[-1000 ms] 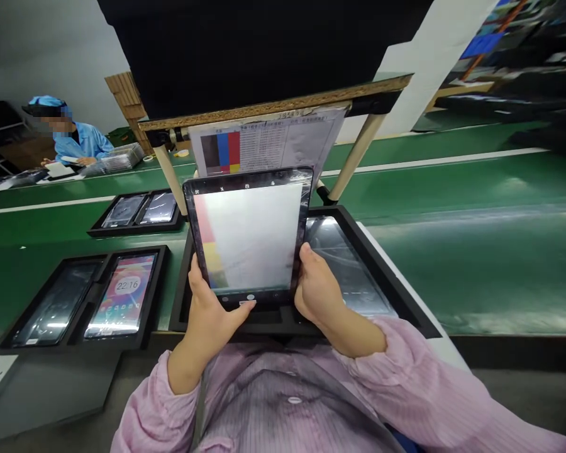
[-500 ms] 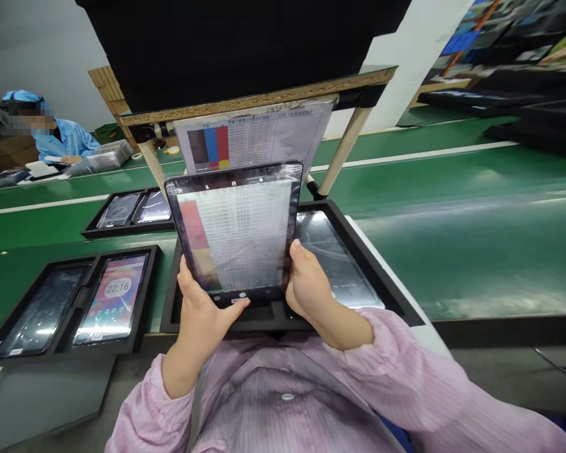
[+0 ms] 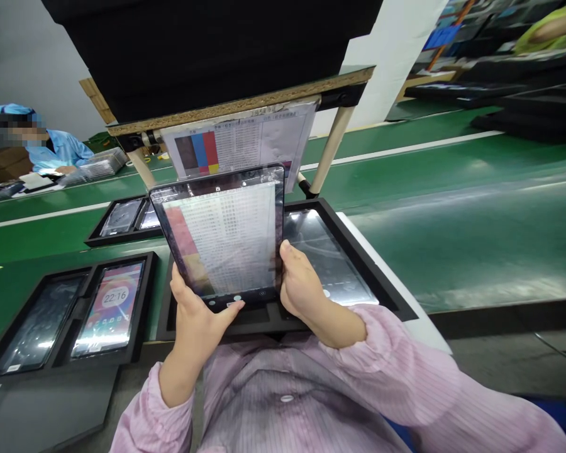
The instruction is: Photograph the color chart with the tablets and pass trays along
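Between my two hands a tablet (image 3: 226, 239) is held up, tilted, its screen facing me. A camera picture of a printed sheet fills that screen. My left hand (image 3: 198, 321) grips the lower left corner, thumb along the bottom edge. Wrapped round the lower right side is my right hand (image 3: 302, 283), thumb on the edge. Behind the tablet hangs the printed sheet (image 3: 245, 141) with colour blocks and lines of text. Below lies a black foam tray (image 3: 382, 289), where another tablet (image 3: 330, 258) sits on the right; the tray's left part is mostly hidden.
At left, a second black tray (image 3: 148, 270) holds two tablets, one lit with 22:16. Another tray (image 3: 92, 240) lies behind it on the green conveyor (image 3: 453, 233). A wooden-edged shelf (image 3: 245, 100) stands over the sheet. A co-worker in blue (image 3: 63, 151) sits at far left.
The view has shifted slightly, so the tablet and hands sit a little further left. My grip on the tablet is the same. At upper right, more of a yellow-green-clothed person shows.
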A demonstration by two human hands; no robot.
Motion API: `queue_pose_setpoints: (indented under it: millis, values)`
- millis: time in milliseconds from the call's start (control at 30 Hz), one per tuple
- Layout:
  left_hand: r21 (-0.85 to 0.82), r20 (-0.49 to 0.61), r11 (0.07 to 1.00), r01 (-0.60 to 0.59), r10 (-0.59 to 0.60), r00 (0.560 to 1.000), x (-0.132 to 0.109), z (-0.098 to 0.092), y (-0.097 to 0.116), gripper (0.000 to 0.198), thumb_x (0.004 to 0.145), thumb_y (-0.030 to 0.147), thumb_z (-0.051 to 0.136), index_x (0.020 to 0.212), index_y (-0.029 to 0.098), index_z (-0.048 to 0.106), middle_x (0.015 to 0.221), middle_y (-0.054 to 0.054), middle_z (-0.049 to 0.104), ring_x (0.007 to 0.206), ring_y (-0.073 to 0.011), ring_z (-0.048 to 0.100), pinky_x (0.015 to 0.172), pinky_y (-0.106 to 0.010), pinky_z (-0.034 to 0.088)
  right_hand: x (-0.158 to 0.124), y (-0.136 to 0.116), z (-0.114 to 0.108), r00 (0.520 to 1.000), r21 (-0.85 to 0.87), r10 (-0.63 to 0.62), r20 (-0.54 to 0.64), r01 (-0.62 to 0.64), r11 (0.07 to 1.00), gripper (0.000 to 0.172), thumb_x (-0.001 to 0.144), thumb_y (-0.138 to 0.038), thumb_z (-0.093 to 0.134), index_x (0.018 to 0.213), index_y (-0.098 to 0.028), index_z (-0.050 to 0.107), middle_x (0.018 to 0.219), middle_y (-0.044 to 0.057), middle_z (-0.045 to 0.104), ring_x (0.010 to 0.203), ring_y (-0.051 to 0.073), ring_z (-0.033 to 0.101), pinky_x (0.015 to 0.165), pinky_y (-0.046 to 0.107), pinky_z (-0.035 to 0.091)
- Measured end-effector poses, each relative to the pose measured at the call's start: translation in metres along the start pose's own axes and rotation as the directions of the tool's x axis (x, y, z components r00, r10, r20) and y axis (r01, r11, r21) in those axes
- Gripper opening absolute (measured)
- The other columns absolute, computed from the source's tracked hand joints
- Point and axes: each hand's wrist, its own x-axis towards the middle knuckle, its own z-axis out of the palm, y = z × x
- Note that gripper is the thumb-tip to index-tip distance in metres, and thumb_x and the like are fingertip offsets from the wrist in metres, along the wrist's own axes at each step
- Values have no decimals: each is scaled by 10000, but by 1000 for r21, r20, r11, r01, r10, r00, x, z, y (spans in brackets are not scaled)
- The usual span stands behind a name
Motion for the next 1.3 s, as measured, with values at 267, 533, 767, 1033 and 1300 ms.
queue_pose_setpoints:
  millis: [267,533,767,1033,1300]
  values:
    - [-87,-10,994,-69,69,998,-3,-3,-11,1042,817,394,759,1583,228,72,1603,-227,210,1487,-346,316,1194,-565,298,0,-5,3,999,-19,27,-24,-28,999,534,697,-729,758,784,-204,701,900,64,751,1073,306,672,955,443,558]
    - [-85,42,993,-80,84,996,-1,-2,5,1144,744,361,813,1567,192,37,1547,-253,272,1425,-354,417,1145,-550,386,1,-1,-3,993,-16,-58,-103,57,998,452,702,-668,714,788,-226,691,967,46,752,1218,311,605,1038,459,512]
    - [-53,85,997,-61,65,994,6,0,11,1179,708,343,833,1552,149,33,1569,-269,217,1491,-366,297,1211,-538,273,5,3,-2,978,-4,-97,-184,98,995,383,715,-601,668,811,-231,668,985,31,743,1290,295,556,1065,447,495]
    - [-35,108,998,-59,62,992,9,2,9,1219,656,287,871,1536,161,36,1592,-248,129,1549,-324,129,1259,-509,134,16,13,-5,971,-46,-164,-176,159,986,308,797,-524,546,853,-237,644,1006,-9,733,1266,252,573,1027,398,510]
    - [-68,98,997,-39,46,994,11,4,7,1227,634,261,876,1533,174,45,1600,-243,102,1541,-337,158,1254,-523,150,16,12,-4,970,-125,-183,-160,164,979,385,829,-573,504,914,-230,657,1028,0,716,1320,259,526,1074,412,467]
